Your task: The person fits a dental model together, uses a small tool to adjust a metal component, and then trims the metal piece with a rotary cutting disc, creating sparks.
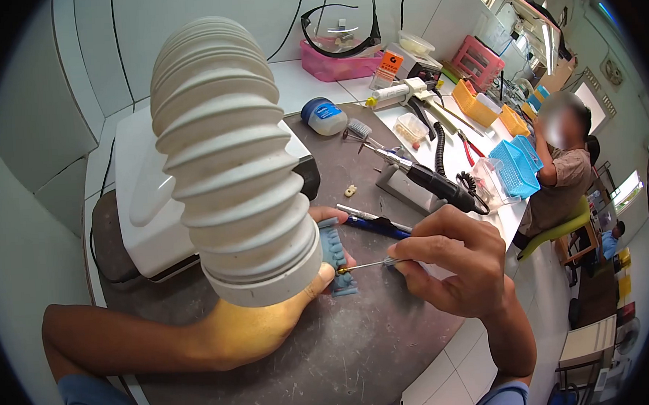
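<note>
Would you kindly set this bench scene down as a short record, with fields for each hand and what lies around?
Left hand: holds the tooth model; partly hidden by the hose
Right hand: pinches a thin tool
Tool tip: at the model, beside the left thumb
Nearby: blue pen, handpiece, small pale piece
Behind: jar with blue lid, pink basket
Farther right: seated person

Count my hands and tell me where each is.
2. Your left hand is partly hidden behind the white hose, holding the blue tooth model; your right hand is to its right, pinching a thin tool with its tip at the model.
</note>
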